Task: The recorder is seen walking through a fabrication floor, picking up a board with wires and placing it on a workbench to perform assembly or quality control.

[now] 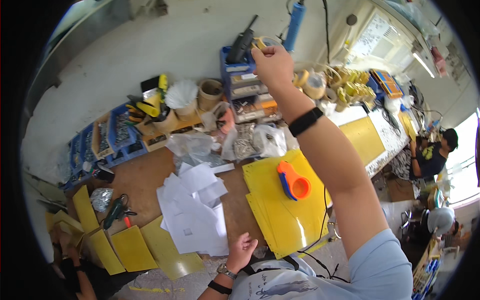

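My right arm stretches up across the bench, with my right hand (275,67) at the top of a blue drawer cabinet (227,80). Its fingers are curled closed in front of a tape roll (268,42); whatever they hold, if anything, is hidden. Beside it on the cabinet stands a black handheld radio (242,46). Low at the bench's front edge is my left hand (241,254), fingers loosely bent and apart, holding nothing. Nearest to it lie white paper sheets (192,220) and yellow panels (267,220). An orange and blue tool with a round cup (300,188) rests on the panels.
Blue bins of small hardware (120,130) line the back left, beside cardboard tubes (210,92) and plastic bags (270,140). A blue cylindrical tool (295,26) hangs above. A cable (325,215) crosses the front edge. Co-workers sit left and at right (434,155).
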Demonstrator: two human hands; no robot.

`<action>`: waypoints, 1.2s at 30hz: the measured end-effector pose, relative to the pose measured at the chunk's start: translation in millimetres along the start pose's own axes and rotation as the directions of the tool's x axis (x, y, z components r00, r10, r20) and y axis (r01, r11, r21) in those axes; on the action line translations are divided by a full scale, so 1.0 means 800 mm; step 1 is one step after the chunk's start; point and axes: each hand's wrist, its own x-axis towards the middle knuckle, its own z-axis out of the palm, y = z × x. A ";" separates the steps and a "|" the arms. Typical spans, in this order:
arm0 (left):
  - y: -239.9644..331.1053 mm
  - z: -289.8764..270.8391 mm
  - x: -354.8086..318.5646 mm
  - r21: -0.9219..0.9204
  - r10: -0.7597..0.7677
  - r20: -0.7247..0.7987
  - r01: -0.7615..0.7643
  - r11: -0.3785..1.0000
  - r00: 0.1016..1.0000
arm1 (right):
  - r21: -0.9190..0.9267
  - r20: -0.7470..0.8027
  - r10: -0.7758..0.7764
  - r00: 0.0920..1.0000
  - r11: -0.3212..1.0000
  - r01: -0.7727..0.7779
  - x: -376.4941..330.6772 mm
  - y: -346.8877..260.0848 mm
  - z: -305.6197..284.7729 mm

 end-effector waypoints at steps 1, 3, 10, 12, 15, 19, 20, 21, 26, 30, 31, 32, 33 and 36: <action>-0.009 0.004 0.003 0.030 -0.001 0.008 0.001 1.000 1.000 | 0.014 0.096 -0.006 0.995 1.000 0.005 -0.013 -0.003 -0.024; -0.004 0.019 0.008 0.048 -0.011 0.026 0.009 0.999 1.000 | 0.012 0.318 0.041 0.947 0.999 -0.048 -0.049 -0.001 -0.102; 0.021 0.079 0.029 -0.199 0.186 0.022 -0.178 0.964 0.982 | -0.632 0.511 0.500 0.699 0.770 -0.089 -0.209 0.229 -0.359; 0.037 0.094 0.042 -0.112 0.178 0.038 -0.173 0.979 0.983 | -0.646 0.468 0.575 0.671 0.741 -0.184 -0.255 0.317 -0.398; 0.048 0.108 0.046 -0.147 0.153 0.032 -0.147 0.978 0.988 | -0.547 0.538 0.603 0.589 0.782 -0.300 -0.327 0.329 -0.389; 0.059 0.144 0.049 -0.151 0.123 0.053 -0.114 0.982 0.991 | -0.422 0.553 0.380 0.742 0.895 -0.144 -0.370 0.316 -0.369; 0.064 0.147 0.050 -0.215 0.110 0.080 -0.090 0.972 0.991 | -0.432 0.527 0.344 0.777 0.896 -0.103 -0.372 0.310 -0.365; 0.056 0.135 0.052 -0.135 0.092 0.074 -0.082 0.987 0.993 | -0.469 0.543 0.421 0.726 0.870 -0.154 -0.369 0.286 -0.361; 0.058 0.149 0.032 -0.006 0.070 0.145 -0.070 0.998 0.987 | -0.357 0.503 0.495 0.708 0.865 -0.352 -0.368 0.274 -0.379; 0.048 0.111 0.033 -0.093 -0.019 0.219 0.040 0.995 0.976 | -0.409 0.487 0.507 0.711 0.852 -0.327 -0.370 0.276 -0.437; 0.029 0.091 0.049 -0.022 -0.003 0.132 0.006 1.000 0.991 | -0.334 0.434 0.456 0.777 0.882 -0.332 -0.379 0.292 -0.461; 0.030 0.091 0.043 0.047 0.015 0.022 -0.016 0.999 1.000 | -0.250 0.393 0.402 0.827 0.912 -0.325 -0.389 0.295 -0.478; 0.021 0.097 0.030 0.090 0.037 -0.307 -0.010 0.996 0.951 | -0.184 0.377 0.425 0.823 0.905 -0.384 -0.400 0.303 -0.504; 0.035 0.118 -0.042 0.054 0.055 -0.251 -0.043 0.998 0.966 | -0.161 0.249 0.539 0.804 0.842 -0.515 -0.459 0.319 -0.619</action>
